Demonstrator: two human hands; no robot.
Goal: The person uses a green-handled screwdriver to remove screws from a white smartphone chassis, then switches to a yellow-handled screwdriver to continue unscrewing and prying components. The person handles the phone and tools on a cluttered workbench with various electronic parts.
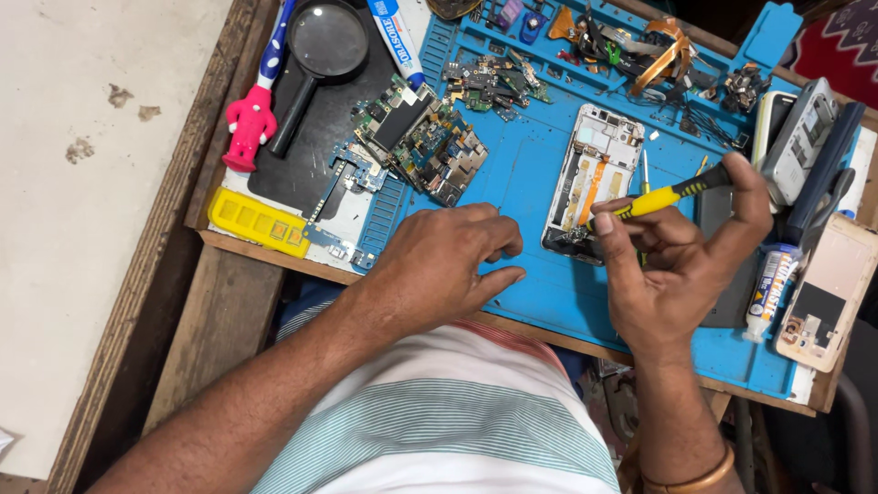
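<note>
— What's going on at the centre right of the frame?

— The right hand [672, 274] grips a yellow-and-black screwdriver [660, 196], fingers curled closed around the handle. Its tip points at the lower end of an opened phone frame [594, 178], which lies face-up on the blue repair mat [530, 174], centre right.

— And the other hand?

— The left hand [444, 261] rests palm-down on the mat at centre frame, just left of the phone frame. Fingers loosely bent, holding nothing that I can see.

— What crowds the bench?

— A heap of circuit boards [425, 137] sits above the left hand, centre top. Further left, a black magnifying glass [320, 50] lies on a dark pad, with a pink toy-handled toothbrush [251, 114] beside it and a yellow plastic tray [256, 222] at the mat's lower-left edge. A white tube [395, 37] juts in at the top.

— On the right side?

— A tangle of orange flex cables [654, 50] in the mat's upper trays, stacked handsets [800, 137] at the far right, a small glue tube [766, 293] and a pale phone back cover [828, 293] at lower right. The right hand hides part of a grey slab beneath it.
</note>
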